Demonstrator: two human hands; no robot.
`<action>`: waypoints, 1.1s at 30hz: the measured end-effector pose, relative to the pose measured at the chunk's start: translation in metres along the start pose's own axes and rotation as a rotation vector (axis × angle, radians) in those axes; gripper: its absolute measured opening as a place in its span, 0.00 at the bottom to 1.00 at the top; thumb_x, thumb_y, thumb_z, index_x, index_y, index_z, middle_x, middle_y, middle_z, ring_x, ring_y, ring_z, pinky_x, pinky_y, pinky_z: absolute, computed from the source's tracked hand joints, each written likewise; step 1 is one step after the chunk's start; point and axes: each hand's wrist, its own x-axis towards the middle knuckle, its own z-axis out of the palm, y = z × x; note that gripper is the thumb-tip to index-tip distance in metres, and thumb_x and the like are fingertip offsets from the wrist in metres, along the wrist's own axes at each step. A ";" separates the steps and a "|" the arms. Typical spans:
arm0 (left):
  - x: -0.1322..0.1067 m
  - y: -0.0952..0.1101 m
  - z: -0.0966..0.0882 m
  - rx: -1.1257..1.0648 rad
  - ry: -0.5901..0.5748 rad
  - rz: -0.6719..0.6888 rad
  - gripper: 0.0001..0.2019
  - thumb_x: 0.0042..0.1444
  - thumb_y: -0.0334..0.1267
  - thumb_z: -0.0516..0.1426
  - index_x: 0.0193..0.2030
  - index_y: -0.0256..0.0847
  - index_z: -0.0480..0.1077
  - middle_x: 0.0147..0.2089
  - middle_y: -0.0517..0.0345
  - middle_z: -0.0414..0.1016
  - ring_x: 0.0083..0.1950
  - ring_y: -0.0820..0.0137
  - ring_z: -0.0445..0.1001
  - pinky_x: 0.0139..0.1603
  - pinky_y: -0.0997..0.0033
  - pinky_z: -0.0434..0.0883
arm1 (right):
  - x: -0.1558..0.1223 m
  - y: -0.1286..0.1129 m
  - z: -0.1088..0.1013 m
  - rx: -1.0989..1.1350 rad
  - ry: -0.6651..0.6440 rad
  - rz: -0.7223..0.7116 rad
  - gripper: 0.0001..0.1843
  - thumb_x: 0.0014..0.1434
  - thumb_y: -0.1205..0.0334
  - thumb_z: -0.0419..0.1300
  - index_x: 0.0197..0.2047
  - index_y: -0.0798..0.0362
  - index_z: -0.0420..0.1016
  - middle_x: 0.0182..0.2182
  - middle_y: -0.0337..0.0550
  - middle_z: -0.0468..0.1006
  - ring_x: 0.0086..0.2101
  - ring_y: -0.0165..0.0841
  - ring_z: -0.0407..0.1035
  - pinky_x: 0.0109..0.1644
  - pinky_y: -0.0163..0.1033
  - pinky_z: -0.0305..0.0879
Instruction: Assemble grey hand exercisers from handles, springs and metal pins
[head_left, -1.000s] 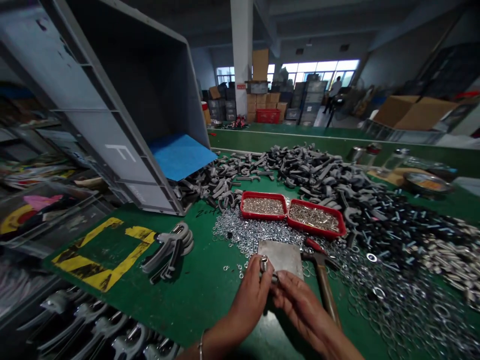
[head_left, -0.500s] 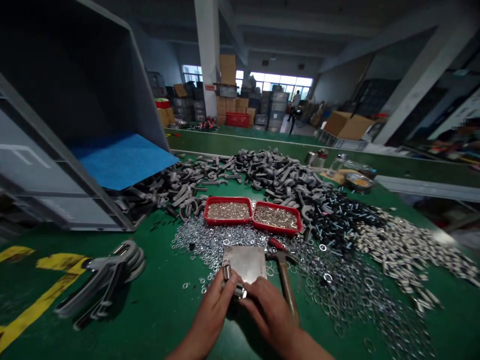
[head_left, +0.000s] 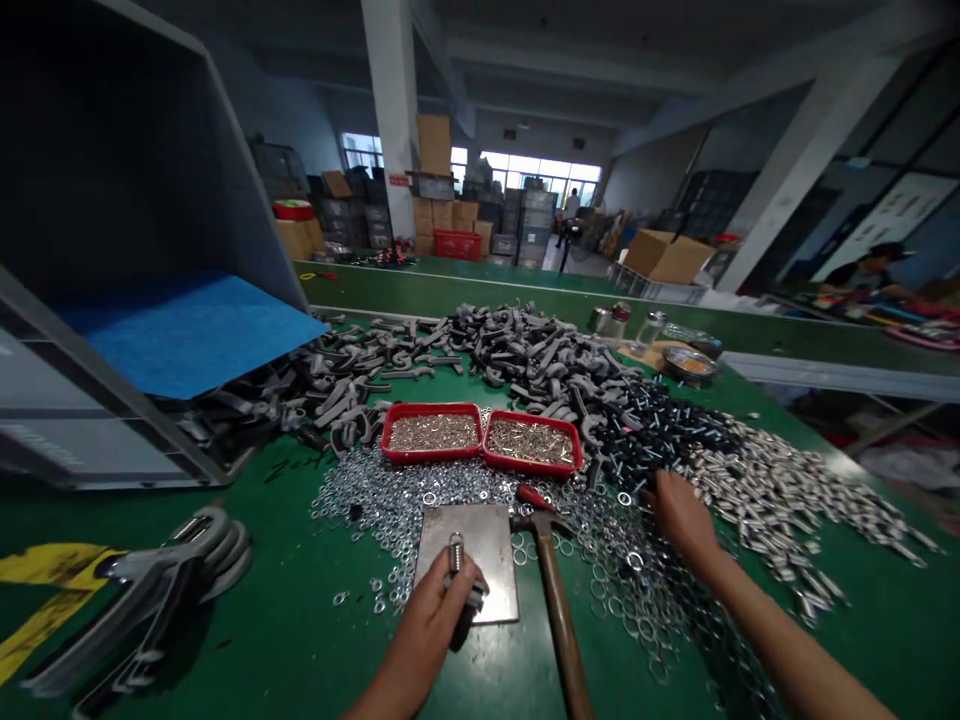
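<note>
My left hand (head_left: 435, 630) is shut on a small metal fitting (head_left: 457, 575) with a coiled or threaded stem, just over the edge of a square steel plate (head_left: 480, 530). Part of the fitting is hidden by my fingers. My right hand (head_left: 682, 520) lies far to the right, at the edge of a heap of black bolts (head_left: 645, 430), with nothing visible in it. Loose steel washers (head_left: 615, 570) spread below that hand. Between my hands lies a hammer (head_left: 555, 600) with a wooden handle and a red-tipped head.
Two red trays (head_left: 431, 432) of small metal parts stand above the plate. Grey cast clamps (head_left: 525, 350) are heaped behind them, spilling from a tipped grey crate (head_left: 150, 200) with a blue sheet (head_left: 180, 335). More clamps (head_left: 172, 570) stack at lower left. A person (head_left: 862, 280) sits far right.
My right hand has let go of the fitting and moved right to the black bolts. My left hand keeps the fitting at the plate. The view has turned right, shifting the bench leftward.
</note>
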 end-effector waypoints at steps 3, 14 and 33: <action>-0.005 0.001 -0.002 -0.047 0.016 -0.028 0.21 0.63 0.58 0.52 0.36 0.40 0.69 0.34 0.56 0.72 0.37 0.66 0.70 0.41 0.69 0.66 | -0.003 -0.002 -0.013 -0.014 -0.022 -0.039 0.04 0.61 0.63 0.51 0.34 0.52 0.66 0.34 0.56 0.73 0.37 0.47 0.69 0.40 0.49 0.64; -0.004 0.001 0.008 -0.257 0.018 -0.078 0.19 0.65 0.55 0.51 0.41 0.39 0.69 0.37 0.56 0.71 0.39 0.67 0.70 0.43 0.69 0.67 | -0.132 -0.213 -0.057 0.939 -0.269 -0.215 0.09 0.65 0.54 0.59 0.47 0.45 0.72 0.41 0.44 0.79 0.41 0.40 0.75 0.45 0.44 0.72; -0.031 0.026 -0.012 0.126 0.008 0.077 0.15 0.66 0.52 0.49 0.39 0.42 0.66 0.37 0.55 0.72 0.39 0.64 0.71 0.40 0.67 0.66 | -0.149 -0.254 -0.039 1.380 -0.441 -0.231 0.07 0.65 0.54 0.58 0.43 0.47 0.68 0.34 0.41 0.76 0.31 0.34 0.72 0.32 0.39 0.72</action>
